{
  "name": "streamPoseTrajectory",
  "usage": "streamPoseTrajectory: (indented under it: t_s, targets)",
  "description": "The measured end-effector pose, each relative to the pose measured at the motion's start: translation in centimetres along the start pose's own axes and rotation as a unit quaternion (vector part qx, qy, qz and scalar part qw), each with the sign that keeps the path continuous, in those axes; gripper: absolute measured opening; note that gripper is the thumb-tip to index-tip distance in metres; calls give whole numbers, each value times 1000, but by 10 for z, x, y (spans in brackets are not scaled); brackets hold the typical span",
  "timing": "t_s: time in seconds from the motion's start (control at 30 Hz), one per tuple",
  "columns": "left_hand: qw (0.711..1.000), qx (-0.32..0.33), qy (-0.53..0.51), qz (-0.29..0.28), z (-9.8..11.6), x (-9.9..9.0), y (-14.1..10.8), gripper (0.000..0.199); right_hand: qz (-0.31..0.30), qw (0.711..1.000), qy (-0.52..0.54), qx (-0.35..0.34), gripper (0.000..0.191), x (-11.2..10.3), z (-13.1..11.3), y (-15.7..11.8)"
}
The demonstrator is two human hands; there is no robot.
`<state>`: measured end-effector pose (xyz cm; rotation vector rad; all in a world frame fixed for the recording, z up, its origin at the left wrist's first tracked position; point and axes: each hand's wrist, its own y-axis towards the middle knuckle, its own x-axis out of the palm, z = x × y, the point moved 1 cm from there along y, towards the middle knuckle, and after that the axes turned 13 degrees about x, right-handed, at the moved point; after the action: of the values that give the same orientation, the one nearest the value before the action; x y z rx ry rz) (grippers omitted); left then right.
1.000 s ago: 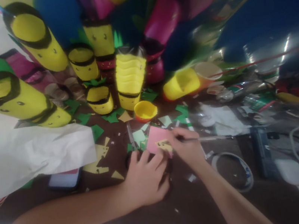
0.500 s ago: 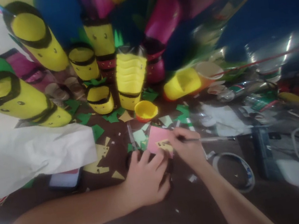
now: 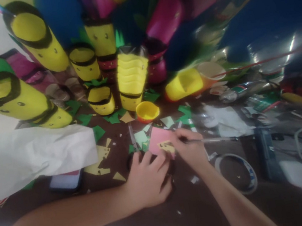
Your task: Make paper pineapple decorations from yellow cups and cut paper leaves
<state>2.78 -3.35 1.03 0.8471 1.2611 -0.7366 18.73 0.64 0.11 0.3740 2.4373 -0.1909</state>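
A: Where is the pink paper [image 3: 156, 137]?

B: On the tabletop [image 3: 195, 211], just below the centre of the frame, with a small yellow piece [image 3: 168, 147] over its lower part. That piece has dark marks on it.

A: What is the left hand [image 3: 150, 180] doing?

B: It lies palm down, its fingers bent and a little apart, with the tips by the yellow piece's lower left edge. I can't tell whether they pinch it or only press there.

A: And the right hand [image 3: 190, 148]?

B: Its fingers are closed around a thin stick-like tool [image 3: 215, 139], which points out toward the right of the frame. The fingertips are at the right side of the pink paper; the tool's working tip is too blurred to make out.

A: What lies nearby?

B: Scissors [image 3: 132, 136] just above the left hand, their handles partly hidden, and pale green pieces [image 3: 141, 137] beside the blades. A roll of tape [image 3: 252, 179] lies at lower right, and a phone [image 3: 66, 181] at left, partly under a white sheet [image 3: 64, 147].

A: Anything above the paper?

B: A small yellow cup [image 3: 147, 111], near a stack of yellow cups [image 3: 132, 74]. More yellow containers with drawn faces fill the upper left.
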Motion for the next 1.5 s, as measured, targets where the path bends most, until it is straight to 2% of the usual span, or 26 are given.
streamPoseTrajectory:
  t_s: [1.5]
  targets:
    - [1000,0,2,0,0,-1,0,41,-3,1000,13,-11,36,0,-1,1]
